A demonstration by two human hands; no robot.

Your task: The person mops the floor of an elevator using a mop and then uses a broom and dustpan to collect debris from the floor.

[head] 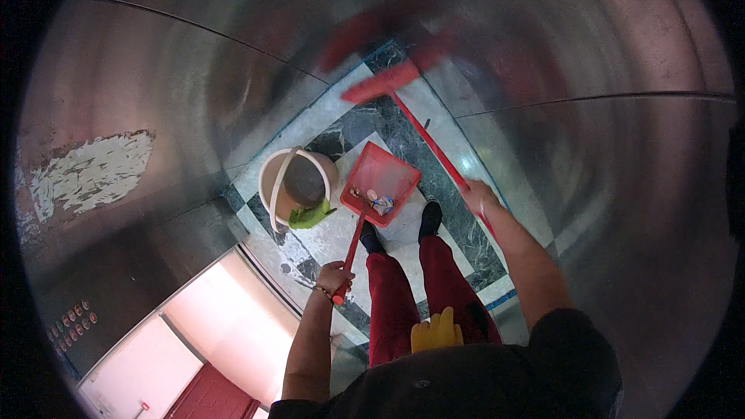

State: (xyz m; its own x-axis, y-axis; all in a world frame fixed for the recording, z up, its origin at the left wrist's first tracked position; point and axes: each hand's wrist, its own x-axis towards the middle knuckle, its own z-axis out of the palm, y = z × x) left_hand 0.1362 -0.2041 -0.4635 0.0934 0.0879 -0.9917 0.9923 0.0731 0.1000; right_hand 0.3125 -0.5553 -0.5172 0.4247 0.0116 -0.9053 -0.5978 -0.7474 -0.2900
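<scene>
My left hand [333, 277] grips the handle of a red dustpan [390, 171], whose pan lies on the floor just ahead of my shoes. Small bits of litter [382, 205], including a crumpled wrapper, rest in the pan near its handle side. In my right hand [481, 196] is the red stick of a wide-headed broom [381, 82]. Its head, slightly blurred, is near the far corner, beyond the dustpan and apart from it. I cannot tell whether it touches the floor. A small dark scrap [428, 124] lies right of the broom stick.
A pale plastic bucket [265, 180] with a green cloth or glove [308, 216] over its rim stands left of the dustpan. Metal lift walls [611, 169] enclose the patterned stone floor [465, 256]. Button panel [73, 323] and open doorway [233, 302] are lower left. A yellow glove [436, 331] hangs at my waist.
</scene>
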